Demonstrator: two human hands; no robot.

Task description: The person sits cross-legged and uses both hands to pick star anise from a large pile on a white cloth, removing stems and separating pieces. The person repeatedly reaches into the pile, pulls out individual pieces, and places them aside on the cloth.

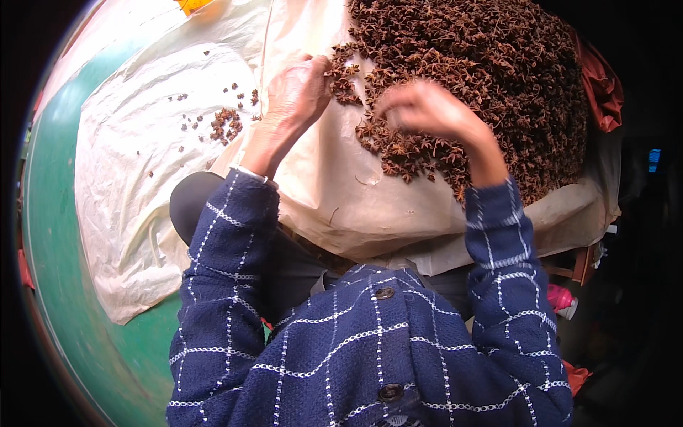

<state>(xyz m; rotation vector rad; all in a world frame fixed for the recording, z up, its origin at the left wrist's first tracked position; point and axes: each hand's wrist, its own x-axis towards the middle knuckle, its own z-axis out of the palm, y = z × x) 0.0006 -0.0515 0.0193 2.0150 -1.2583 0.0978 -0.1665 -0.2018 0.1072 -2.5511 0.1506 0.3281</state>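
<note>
A large heap of dried star anise [480, 69] lies on a pale plastic sheet [341, 155]. My right hand [432, 109], blurred by motion, is over the near left edge of the heap with its fingers curled down. Whatever may be between those fingers is hidden. To its left, my left hand [301, 88] has its fingers curled in beside a small cluster of star anise [344, 80] at the heap's edge. From above, its fingertips are out of sight, so I cannot tell whether it grips a piece.
On a white sheet [133, 160] over the green floor [58, 208] at left lie a small pile of star anise pieces [227, 125] and scattered bits. A yellow container [192, 5] stands at the top. Red plastic [600, 88] and a pink bottle [560, 300] are at right.
</note>
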